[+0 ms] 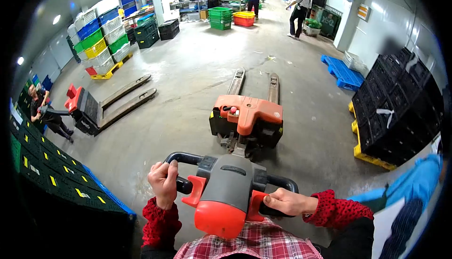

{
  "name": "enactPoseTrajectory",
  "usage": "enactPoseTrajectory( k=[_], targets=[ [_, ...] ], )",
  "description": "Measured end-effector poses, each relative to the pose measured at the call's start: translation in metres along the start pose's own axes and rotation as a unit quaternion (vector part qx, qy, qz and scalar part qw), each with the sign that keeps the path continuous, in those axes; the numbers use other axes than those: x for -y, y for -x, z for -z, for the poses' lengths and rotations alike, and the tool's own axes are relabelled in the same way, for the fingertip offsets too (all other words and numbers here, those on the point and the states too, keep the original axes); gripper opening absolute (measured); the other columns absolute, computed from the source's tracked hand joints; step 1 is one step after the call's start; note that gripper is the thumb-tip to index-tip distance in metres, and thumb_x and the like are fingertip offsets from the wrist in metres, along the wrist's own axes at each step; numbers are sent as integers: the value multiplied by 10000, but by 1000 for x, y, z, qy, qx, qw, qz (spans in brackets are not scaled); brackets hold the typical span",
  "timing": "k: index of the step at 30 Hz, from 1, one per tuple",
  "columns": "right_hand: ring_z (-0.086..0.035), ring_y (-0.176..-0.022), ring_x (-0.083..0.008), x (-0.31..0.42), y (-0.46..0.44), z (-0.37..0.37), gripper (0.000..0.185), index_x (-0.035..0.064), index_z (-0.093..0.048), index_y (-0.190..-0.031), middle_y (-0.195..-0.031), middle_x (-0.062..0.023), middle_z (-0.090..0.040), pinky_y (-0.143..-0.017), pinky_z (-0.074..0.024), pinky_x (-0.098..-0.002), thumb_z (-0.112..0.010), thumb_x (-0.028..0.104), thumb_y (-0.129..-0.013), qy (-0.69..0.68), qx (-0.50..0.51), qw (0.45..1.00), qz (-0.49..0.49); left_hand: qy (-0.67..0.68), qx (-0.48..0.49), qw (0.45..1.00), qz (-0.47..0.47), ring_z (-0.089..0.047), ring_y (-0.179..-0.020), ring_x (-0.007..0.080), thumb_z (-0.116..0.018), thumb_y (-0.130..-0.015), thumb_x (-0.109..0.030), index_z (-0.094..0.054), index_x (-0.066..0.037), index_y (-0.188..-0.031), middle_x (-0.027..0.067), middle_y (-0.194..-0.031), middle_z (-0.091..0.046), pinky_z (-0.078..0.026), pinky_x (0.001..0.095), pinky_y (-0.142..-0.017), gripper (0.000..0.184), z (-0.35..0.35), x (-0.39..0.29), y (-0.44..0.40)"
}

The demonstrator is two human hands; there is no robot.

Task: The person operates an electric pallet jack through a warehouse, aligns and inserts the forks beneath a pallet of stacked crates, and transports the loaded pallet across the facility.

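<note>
Close to my body is the grey and red control handle (228,183) of an electric pallet truck. My left hand (164,182) is closed around the black loop grip on its left side. On the right side my right hand (287,202) wraps the other grip, with the thumb beside a red lever (255,206). Ahead of the handle sits the truck's orange and black body (247,113). Its two forks (273,88) point away from me along the floor, with no load on them.
At left, a person (47,110) holds another pallet truck (87,110). Black crates (398,103) on a yellow pallet stand right, near a blue pallet (343,72). Dark crates (61,174) flank me at left. Stacked crates (101,37) stand farther back. Another person (300,12) is ahead right.
</note>
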State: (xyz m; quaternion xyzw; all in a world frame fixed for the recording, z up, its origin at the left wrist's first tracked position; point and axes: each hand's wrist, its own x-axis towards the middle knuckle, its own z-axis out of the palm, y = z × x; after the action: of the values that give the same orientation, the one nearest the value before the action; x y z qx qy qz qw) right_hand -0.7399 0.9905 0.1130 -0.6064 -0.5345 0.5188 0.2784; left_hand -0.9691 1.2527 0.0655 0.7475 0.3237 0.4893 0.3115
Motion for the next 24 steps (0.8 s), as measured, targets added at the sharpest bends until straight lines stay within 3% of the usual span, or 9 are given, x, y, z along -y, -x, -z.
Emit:
enactPoseTrajectory(
  k=[4, 6, 12, 16, 18, 21, 24],
  targets=[
    [-432, -614, -144, -11, 1, 33, 701, -31, -561, -833, -622, -30, -467, -586, -389, -330, -314, 607, -985, -35, 0, 999, -13, -8, -26, 1000, -8, -352, -511, 210, -653, -847, -175, -464, -30, -526, 77, -481, -371, -289, 354, -564, 400, -25, -11, -7],
    [-441, -617, -143, -8, 5, 59, 723, -30, -565, -839, -630, -16, -481, -587, -403, -324, -309, 633, -971, -71, 18, 995, -66, -18, -26, 999, -9, -345, -512, 214, -656, -845, -174, -446, -28, -527, 80, -485, -360, -283, 358, -561, 409, -41, -21, -17],
    [-419, -597, -169, -13, -3, 127, 689, -32, -557, -802, -594, -72, -427, -585, -387, -358, -309, 580, -1000, 41, 3, 999, -4, -40, -39, 998, -14, -336, -517, 224, -649, -832, -147, -415, -22, -541, 90, -500, -340, -275, 362, -558, 393, -90, -33, -50],
    [-421, -610, -157, -15, -35, 164, 683, -45, -550, -792, -597, -63, -422, -594, -394, -351, -320, 562, -1006, -1, 6, 999, -38, -21, -27, 999, -12, -341, -517, 226, -620, -844, -156, -405, -20, -545, 96, -501, -357, -285, 366, -562, 393, -118, -12, -95],
    [-420, -611, -152, -8, -60, 190, 682, -47, -547, -784, -597, -59, -418, -596, -396, -349, -324, 558, -1007, -24, -10, 997, -68, -7, -13, 1000, -19, -355, -523, 225, -607, -856, -164, -439, -21, -545, 90, -501, -384, -297, 363, -568, 381, -138, 1, -134],
    [-415, -629, -134, -14, -104, 228, 692, -35, -549, -769, -623, -42, -443, -602, -397, -330, -327, 579, -998, -38, -32, 999, -13, 1, -8, 1000, -12, -395, -531, 226, -604, -863, -168, -515, -23, -563, 77, -499, -420, -323, 352, -585, 345, -173, 38, -184],
    [-414, -644, -132, 1, -88, 227, 705, -31, -544, -762, -634, -34, -445, -611, -394, -321, -319, 597, -991, -30, -22, 999, -27, 6, 2, 1000, -6, -394, -530, 221, -606, -865, -170, -507, -24, -561, 77, -499, -418, -324, 351, -590, 351, -165, 13, -195]
  ],
)
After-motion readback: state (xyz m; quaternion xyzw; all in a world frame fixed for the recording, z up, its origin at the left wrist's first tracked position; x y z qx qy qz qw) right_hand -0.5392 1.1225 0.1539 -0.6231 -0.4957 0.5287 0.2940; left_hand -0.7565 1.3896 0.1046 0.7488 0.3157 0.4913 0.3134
